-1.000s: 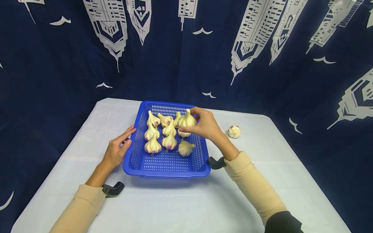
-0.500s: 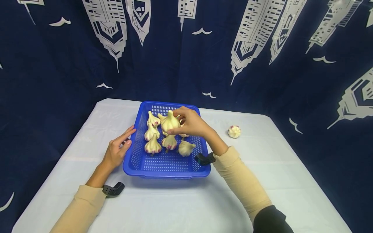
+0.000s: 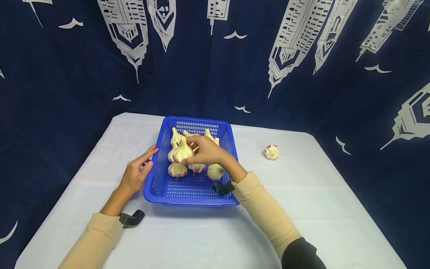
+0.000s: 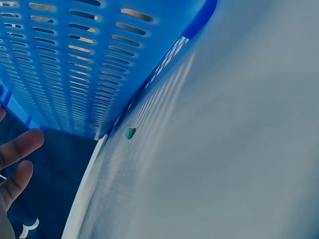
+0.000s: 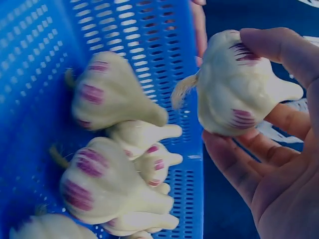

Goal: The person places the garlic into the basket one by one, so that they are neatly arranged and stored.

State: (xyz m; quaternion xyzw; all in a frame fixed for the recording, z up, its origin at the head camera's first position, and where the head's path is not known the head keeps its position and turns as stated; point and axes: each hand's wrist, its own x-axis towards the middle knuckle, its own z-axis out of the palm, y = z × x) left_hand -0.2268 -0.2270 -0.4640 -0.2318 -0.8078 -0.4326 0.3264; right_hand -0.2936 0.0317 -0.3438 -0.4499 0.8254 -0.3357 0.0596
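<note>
A blue perforated plastic basket (image 3: 192,201) holds several white garlic bulbs (image 3: 177,170) with purple streaks. Above its left part, my right hand (image 3: 209,152) pinches one garlic bulb (image 3: 183,152) between thumb and fingers, stem upward. In the right wrist view this held bulb (image 5: 237,92) shows a tuft of roots and is apart from the bulbs (image 5: 117,184) inside. My left hand (image 3: 135,175) rests at the basket's left rim with its fingers extended. The left wrist view shows the fingertips (image 4: 22,147) near the basket's outer wall. My right hand partly hides some bulbs.
One more garlic bulb (image 3: 271,152) lies on the white-covered table (image 3: 302,198), right of the basket. A dark blue cloth (image 3: 201,74) with white building prints hangs behind the table. A small green piece (image 4: 129,133) shows beside the basket in the left wrist view.
My right hand has moved left across the basket and slightly nearer, carrying the garlic bulb from the right side to above the left part. My left hand has stayed at the rim.
</note>
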